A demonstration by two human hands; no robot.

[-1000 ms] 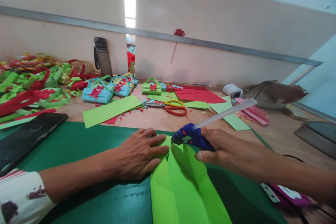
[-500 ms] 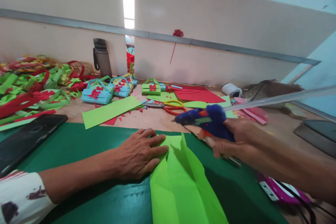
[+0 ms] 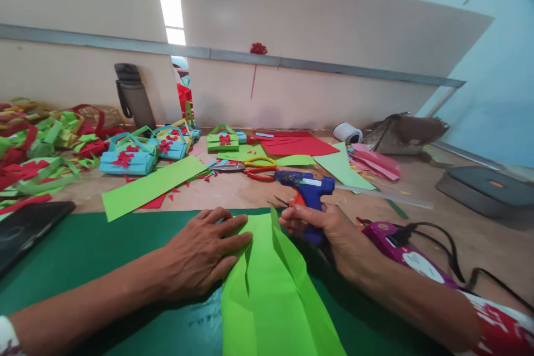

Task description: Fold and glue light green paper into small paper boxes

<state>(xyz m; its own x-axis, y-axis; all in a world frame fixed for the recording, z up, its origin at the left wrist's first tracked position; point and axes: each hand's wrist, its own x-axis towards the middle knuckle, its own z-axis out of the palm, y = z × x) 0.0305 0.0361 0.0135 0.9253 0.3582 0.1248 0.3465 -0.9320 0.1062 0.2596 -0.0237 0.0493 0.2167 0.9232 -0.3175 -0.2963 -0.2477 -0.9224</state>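
My left hand (image 3: 204, 253) lies with its fingers stretched over the upper left edge of a folded bright green paper sheet (image 3: 271, 317). The sheet's right flap stands up in a crease, on the dark green cutting mat (image 3: 137, 245). My right hand (image 3: 321, 228) is wrapped around the handle of a blue glue gun (image 3: 311, 194) with an orange trigger, just beyond the sheet's upper right edge. The gun points left, and a clear glue stick (image 3: 384, 193) extends from its back. Beyond its nozzle lie scissors (image 3: 258, 164) with yellow and red handles.
Small blue paper bags (image 3: 127, 160) and a green one (image 3: 223, 141) stand behind the mat. Left are a phone (image 3: 35, 233), paper pieces (image 3: 54, 133) and a bottle (image 3: 136, 97). A purple power strip (image 3: 400, 250) with black cables lies right, near a grey case (image 3: 488, 192).
My right hand has brought the glue gun left and lower, closer to the green paper. My left hand stays on the sheet. The whole view has shifted to the right.
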